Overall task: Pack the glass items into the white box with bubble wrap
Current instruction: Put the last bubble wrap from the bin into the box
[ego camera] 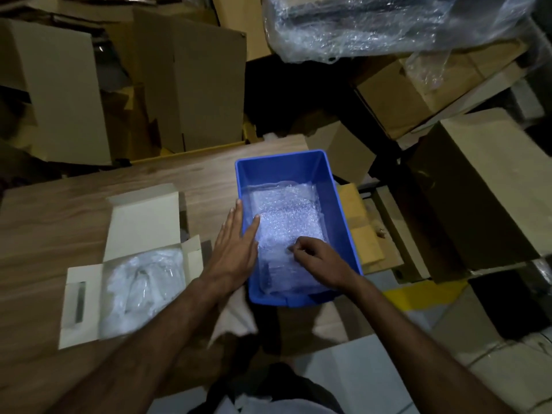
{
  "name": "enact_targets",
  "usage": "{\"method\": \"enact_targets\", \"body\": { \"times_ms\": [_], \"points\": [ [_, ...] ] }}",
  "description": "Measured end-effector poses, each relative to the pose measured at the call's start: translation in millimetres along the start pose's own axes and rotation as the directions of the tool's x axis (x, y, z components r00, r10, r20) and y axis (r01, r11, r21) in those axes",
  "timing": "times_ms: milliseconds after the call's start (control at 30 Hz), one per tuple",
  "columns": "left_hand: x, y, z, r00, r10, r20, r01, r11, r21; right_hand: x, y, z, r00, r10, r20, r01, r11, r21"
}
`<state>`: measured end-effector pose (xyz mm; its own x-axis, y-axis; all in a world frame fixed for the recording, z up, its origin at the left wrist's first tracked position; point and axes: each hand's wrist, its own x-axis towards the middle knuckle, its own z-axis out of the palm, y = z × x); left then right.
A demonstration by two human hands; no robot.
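A blue plastic bin (337, 204) stands on the wooden table and holds sheets of bubble wrap (286, 216). My right hand (313, 258) is inside the bin, fingers pinched on the top sheet near its front. My left hand (233, 243) lies flat and open across the bin's left rim, fingertips touching the wrap. To the left the white box (143, 225) sits with its flaps open, and a bundle of bubble-wrapped items (140, 288) fills it. No bare glass shows.
The wooden table (59, 222) extends left and behind the box. A white cloth (236, 318) hangs at the table's front edge. Cardboard boxes (191, 85) crowd the back and right. A large bubble-wrap roll (373, 22) lies at top right.
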<state>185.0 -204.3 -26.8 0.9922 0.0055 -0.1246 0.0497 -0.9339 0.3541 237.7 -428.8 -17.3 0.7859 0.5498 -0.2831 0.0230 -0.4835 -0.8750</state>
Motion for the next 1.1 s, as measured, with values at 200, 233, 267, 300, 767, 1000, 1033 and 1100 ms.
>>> {"method": "enact_targets", "body": {
  "times_ms": [200, 233, 267, 300, 767, 1000, 1033, 1100],
  "points": [
    [-1.4, 2.4, -1.4, 0.999, -0.026, 0.026, 0.026, 1.000, 0.006, -10.7, -9.3, -14.0, 0.992, -0.129, -0.009, 0.128, 0.987, -0.098],
    [-2.0, 3.3, -2.6, 0.999, -0.028, 0.031, 0.028, 1.000, 0.009, -11.1, -6.1, -10.4, 0.988, -0.150, -0.037, 0.141, 0.974, -0.175],
    [-2.9, 4.1, -4.4, 0.999, -0.024, 0.035, 0.023, 1.000, 0.007, -11.8, -4.2, -5.7, 0.984, -0.170, -0.056, 0.153, 0.960, -0.232],
    [-3.3, 5.2, -7.0, 0.999, -0.011, 0.034, 0.011, 1.000, 0.003, -11.8, -3.1, -1.0, 0.981, -0.183, -0.063, 0.160, 0.951, -0.266],
    [18.9, 27.7, -17.8, 0.983, 0.185, -0.013, -0.185, 0.982, -0.039, -45.2, -53.1, -8.8, 0.902, -0.413, -0.129, 0.332, 0.852, -0.406],
    [-29.1, 10.3, -100.1, 0.857, 0.444, -0.261, -0.490, 0.859, -0.148, -60.4, -88.3, -8.2, 0.821, -0.511, -0.253, 0.178, 0.651, -0.738],
    [-36.9, 5.9, -111.7, 0.856, 0.439, -0.274, -0.490, 0.858, -0.154, -57.7, -94.5, -4.2, 0.824, -0.515, -0.237, 0.193, 0.648, -0.737],
    [-54.9, -2.1, -133.6, 0.854, 0.412, -0.319, -0.485, 0.852, -0.199, -51.4, -111.4, 5.1, 0.822, -0.535, -0.198, 0.253, 0.653, -0.714]
  ]
}}
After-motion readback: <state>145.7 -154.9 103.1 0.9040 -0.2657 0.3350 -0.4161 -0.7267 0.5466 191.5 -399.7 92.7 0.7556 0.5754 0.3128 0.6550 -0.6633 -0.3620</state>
